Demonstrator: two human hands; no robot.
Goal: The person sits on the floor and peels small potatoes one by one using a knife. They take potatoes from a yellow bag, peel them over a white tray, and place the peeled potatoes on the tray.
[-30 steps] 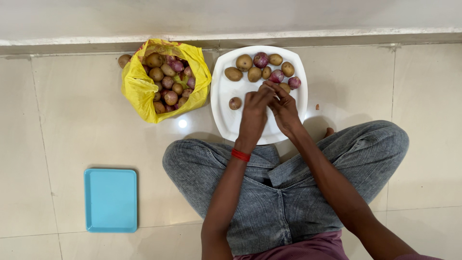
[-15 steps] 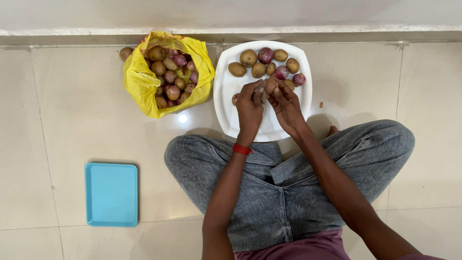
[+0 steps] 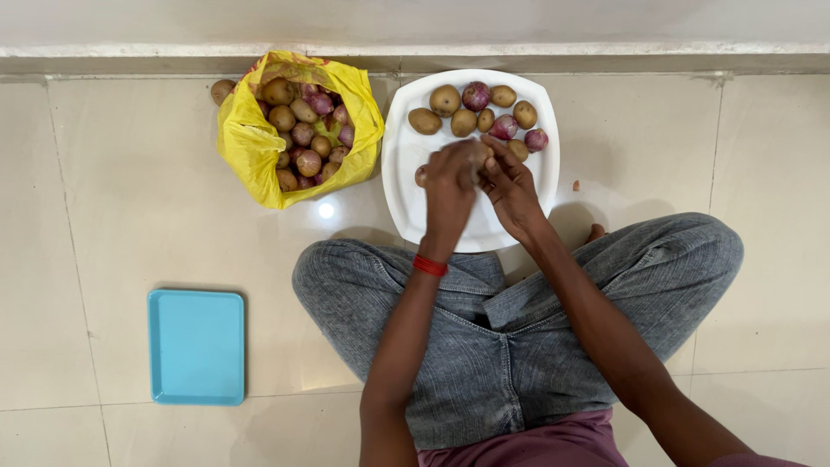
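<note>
My left hand (image 3: 450,188) and my right hand (image 3: 512,190) meet over a white plate (image 3: 405,207) on the floor. Both grip one small brown potato (image 3: 478,156) between their fingertips, the left hand closing round it from the left. Along the plate's far edge lie several potatoes (image 3: 445,100) and red onions (image 3: 475,95). Another small potato (image 3: 420,175) peeks out beside my left hand, partly hidden by it. A red band circles my left wrist.
A yellow plastic bag (image 3: 246,147) of potatoes and onions stands open left of the plate, with one loose potato (image 3: 222,90) beside it. A light blue tray (image 3: 196,346) lies at the lower left. My crossed legs in grey jeans (image 3: 484,346) lie below; a wall step runs along the top.
The hands lifted the potato slightly and turned it between the fingers; the left hand has closed further over it. The view shifted down a little.
</note>
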